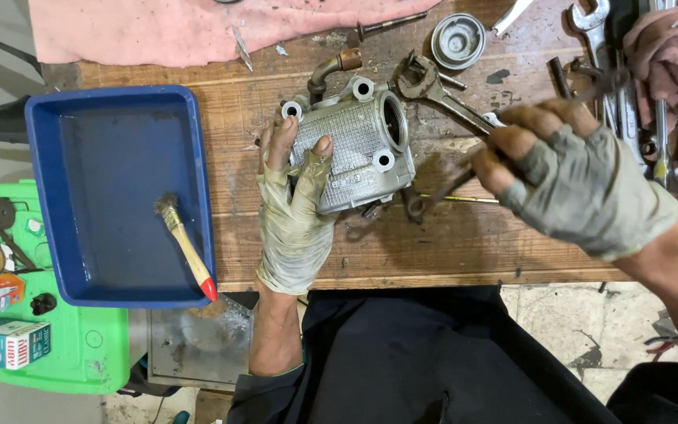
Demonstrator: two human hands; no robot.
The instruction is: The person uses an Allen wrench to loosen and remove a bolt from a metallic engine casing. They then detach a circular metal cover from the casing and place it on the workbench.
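Head view: both hands in grimy fingerless gloves, working over a wooden tabletop (433, 251).
Left hand (296, 208): laid flat on the ribbed face of a grey cast-metal housing (359, 149), fingers spread and pressing it down; not closed around it.
Right hand (566, 177): clenched on a dark, slim metal tool (441, 192), its tip low at the housing's near right corner; the tool's exact kind cannot be told.
Housing position: on the tabletop, directly under the left fingers, round bore facing the right hand, three bolt ears visible on top.
Step in hand (judgement): housing is being steadied while the tool is brought to its lower edge, likely to pick or scrape at a fitting there.
Next move calls for (judgement): firm downward hold from the left hand, and a careful aim of the tip, since the contact point is shadowed.
Beyond the right hand: open-end wrench (433, 90) touching the housing's far side, round metal cap (457, 39), a row of spanners (672, 133), a brown rag (672, 59).
Left of the left hand: blue tray (45, 196) with a red-tipped brush (186, 243).
Beyond the left hand: pink cloth (166, 31).
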